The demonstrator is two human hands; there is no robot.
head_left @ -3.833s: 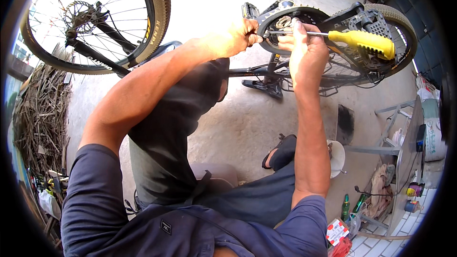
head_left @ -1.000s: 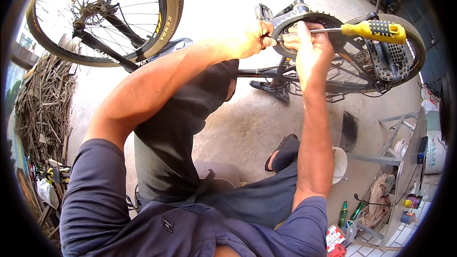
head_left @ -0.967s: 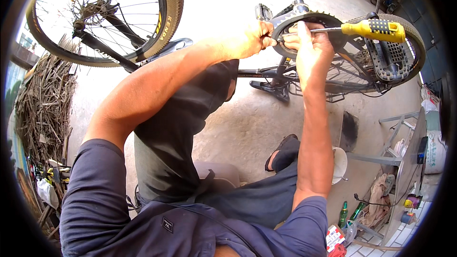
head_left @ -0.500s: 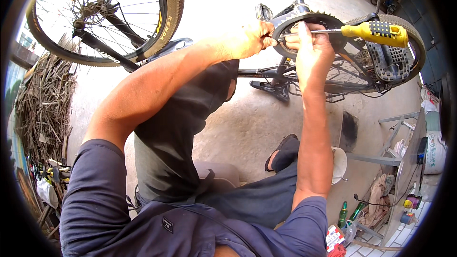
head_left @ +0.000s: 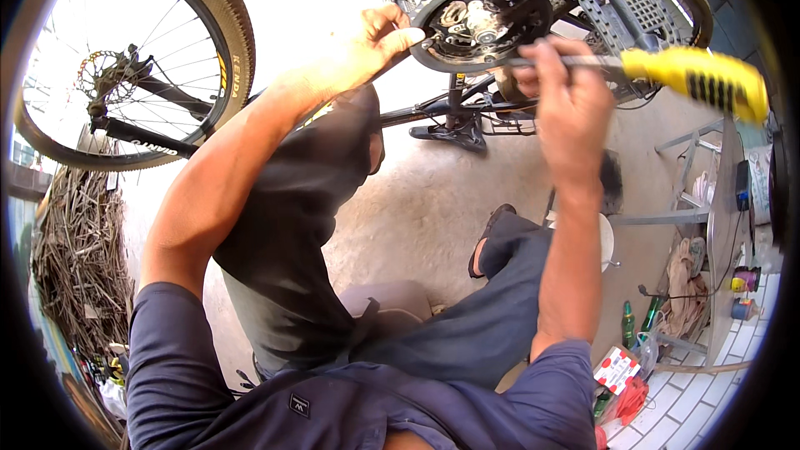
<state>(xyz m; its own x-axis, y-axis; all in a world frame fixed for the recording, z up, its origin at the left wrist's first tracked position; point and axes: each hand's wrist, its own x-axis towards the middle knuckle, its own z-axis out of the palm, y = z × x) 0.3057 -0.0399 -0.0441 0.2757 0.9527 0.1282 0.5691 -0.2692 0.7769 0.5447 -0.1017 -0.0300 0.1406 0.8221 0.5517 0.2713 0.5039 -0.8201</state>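
Up at the chainring (head_left: 479,21) of the upturned bicycle, the left hand (head_left: 375,37) pinches its toothed rim while the right hand (head_left: 567,96) grips a yellow-handled screwdriver (head_left: 696,79) beside it. Chainring looks mounted still; the job seems midway.

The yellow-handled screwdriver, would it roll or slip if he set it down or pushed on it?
The screwdriver probably stays stiff under push: its metal shaft looks straight in the right hand. The thick yellow handle with dark ribbed patches likely resists slipping. Set down, it could roll, since the handle looks rounded.
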